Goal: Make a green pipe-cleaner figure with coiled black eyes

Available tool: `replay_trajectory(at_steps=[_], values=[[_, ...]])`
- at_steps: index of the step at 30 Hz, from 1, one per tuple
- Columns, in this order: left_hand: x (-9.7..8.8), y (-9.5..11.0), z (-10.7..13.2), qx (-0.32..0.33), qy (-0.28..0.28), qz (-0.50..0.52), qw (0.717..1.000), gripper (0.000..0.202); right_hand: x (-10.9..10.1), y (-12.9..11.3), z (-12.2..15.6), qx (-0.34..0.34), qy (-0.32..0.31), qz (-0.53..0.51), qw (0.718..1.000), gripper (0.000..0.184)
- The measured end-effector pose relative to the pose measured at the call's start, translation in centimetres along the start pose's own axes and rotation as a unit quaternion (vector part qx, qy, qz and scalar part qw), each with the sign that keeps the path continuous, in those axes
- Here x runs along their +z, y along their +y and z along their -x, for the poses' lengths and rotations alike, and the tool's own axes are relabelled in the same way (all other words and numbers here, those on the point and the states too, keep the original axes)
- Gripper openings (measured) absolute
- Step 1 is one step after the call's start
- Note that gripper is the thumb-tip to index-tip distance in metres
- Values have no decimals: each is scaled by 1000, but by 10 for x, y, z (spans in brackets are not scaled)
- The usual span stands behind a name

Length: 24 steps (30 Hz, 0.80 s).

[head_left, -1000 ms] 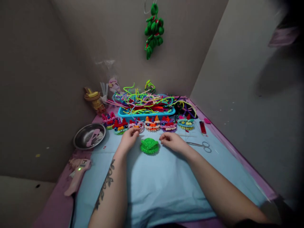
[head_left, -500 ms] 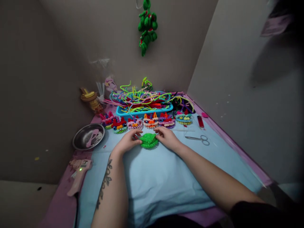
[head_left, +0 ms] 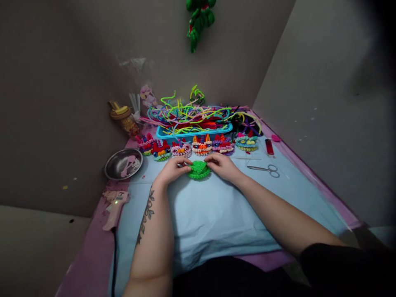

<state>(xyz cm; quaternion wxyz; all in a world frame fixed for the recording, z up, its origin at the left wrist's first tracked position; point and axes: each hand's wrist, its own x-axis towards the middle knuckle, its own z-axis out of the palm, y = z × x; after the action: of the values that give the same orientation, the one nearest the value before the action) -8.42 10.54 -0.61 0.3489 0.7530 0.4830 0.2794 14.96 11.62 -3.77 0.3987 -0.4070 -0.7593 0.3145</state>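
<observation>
Between my two hands rests a bright green fuzzy pipe-cleaner piece [head_left: 199,170], rounded below with a pointed flap on top. My left hand [head_left: 176,168] pinches its left edge between thumb and fingers. On the other side, my right hand [head_left: 223,166] grips the upper right edge. The piece is on or just above the light blue cloth [head_left: 210,214]; which one I cannot tell. Just beyond my fingers stands a row of several colourful pipe-cleaner animal heads [head_left: 202,145].
Behind the row, a blue tray [head_left: 194,134] overflows with pipe cleaners. Scissors [head_left: 264,169] and a red lighter-like item [head_left: 269,147] lie right. On the left are a metal bowl [head_left: 109,169] and a pink glue gun [head_left: 115,212]. A green bundle [head_left: 201,20] hangs on the wall.
The camera view has tilted down and shifted left, so everything sits higher and slightly right. Both hands keep hold of the green piece, whose top flap looks a little turned.
</observation>
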Motion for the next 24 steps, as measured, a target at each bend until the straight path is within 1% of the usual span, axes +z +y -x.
replay_trajectory(at_steps=[2, 4, 5, 6, 8, 12, 15, 19, 20, 22, 24], values=[[-3, 3, 3, 9, -9, 6, 1000, 43, -5, 1, 1, -4, -51, -1, 999, 29], [-4, 4, 4, 24, -41, 5, 999, 65, -10, 2, 2, -32, -103, 18, 994, 45], [-3, 3, 4, 33, -59, 0, 998, 72, -12, 2, 3, -50, -120, 30, 991, 51], [-2, 3, 4, 41, -72, -9, 997, 77, -12, 3, 3, -67, -131, 41, 988, 54], [3, 1, 1, 50, -83, -23, 995, 81, -12, 3, 4, -86, -141, 52, 985, 54], [11, 1, -2, 32, -80, -4, 996, 76, -7, 1, 3, -83, -145, 52, 985, 50], [12, 3, -1, 6, -66, 26, 997, 76, -6, -2, 3, -78, -143, 43, 986, 49], [9, 7, 2, -3, -64, 73, 995, 82, -6, -3, 4, -61, -142, 30, 988, 55], [8, 8, 2, 2, -58, 88, 994, 79, -7, -3, 5, -54, -138, 27, 989, 58], [8, 7, 0, 8, -14, 123, 992, 62, -6, -2, 7, -39, -130, 16, 991, 65], [9, 5, -2, 5, 73, 152, 986, 35, -6, -1, 8, -23, -117, 6, 993, 70]])
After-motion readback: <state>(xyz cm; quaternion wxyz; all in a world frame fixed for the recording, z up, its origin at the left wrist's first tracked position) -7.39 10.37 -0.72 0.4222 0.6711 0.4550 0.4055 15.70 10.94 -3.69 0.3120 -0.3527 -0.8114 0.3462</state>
